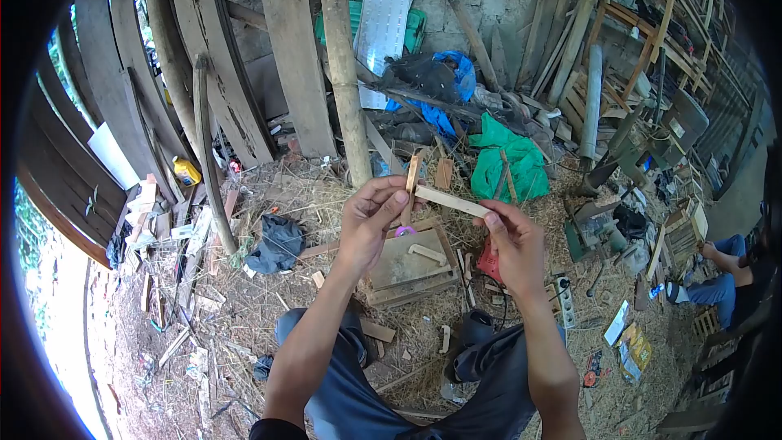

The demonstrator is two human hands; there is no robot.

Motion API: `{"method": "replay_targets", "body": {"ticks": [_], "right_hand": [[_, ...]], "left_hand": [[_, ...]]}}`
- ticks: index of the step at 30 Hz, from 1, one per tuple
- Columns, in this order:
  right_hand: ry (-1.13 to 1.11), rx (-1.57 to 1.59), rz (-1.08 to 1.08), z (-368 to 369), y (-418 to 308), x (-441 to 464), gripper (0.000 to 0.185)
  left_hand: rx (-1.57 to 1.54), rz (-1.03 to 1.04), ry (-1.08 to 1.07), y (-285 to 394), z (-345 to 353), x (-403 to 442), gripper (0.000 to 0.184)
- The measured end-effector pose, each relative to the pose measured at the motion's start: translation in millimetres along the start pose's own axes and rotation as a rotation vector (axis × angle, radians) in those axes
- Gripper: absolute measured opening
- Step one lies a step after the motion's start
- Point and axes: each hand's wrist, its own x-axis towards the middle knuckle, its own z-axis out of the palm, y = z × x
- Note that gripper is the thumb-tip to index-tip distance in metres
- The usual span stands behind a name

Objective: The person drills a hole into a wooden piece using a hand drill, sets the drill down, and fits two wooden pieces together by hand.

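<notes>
My left hand pinches a short brown wooden strip, held upright. My right hand grips the far end of a longer, paler wooden strip, tilted slightly down to the right. The pale strip's left end meets the upright one or lies very close to it; I cannot tell whether they are joined. Below both hands a low wooden block or box stands on the ground. On it lie a pale notched wooden piece and a small purple ring-shaped thing.
A red plastic container and a white power strip lie to the right of the block. Further off are a green bag, a bamboo post and a dark cloth. Another person sits at far right. Wood scraps litter the ground.
</notes>
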Motion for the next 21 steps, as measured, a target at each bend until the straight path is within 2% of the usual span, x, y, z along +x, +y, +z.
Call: {"method": "replay_targets", "body": {"ticks": [3, 6, 13, 16, 18, 21], "right_hand": [[-0.047, 0.01, 0.1, 1, 3, 1, 0.027], [-0.075, 0.096, 0.164, 0, 11, 2, 0.026], [-0.075, 0.117, 0.216, 0, 9, 3, 0.025], [-0.013, 0.042, 0.206, -2, -1, 2, 0.024], [0.044, -0.016, 0.036, -2, -4, 1, 0.023], [0.076, -0.044, -0.021, 0, -10, -2, 0.023]], "left_hand": [[-0.068, -0.049, -0.019, 1, 1, -2, 0.026], [-0.097, -0.014, -0.077, -1, 0, -2, 0.026], [-0.039, 0.008, -0.081, 0, 0, -2, 0.025], [0.03, 0.041, -0.036, -6, -5, 0, 0.024], [0.082, 0.075, -0.006, -7, -6, 0, 0.024], [0.089, 0.063, 0.012, -2, -5, 0, 0.023]]}}
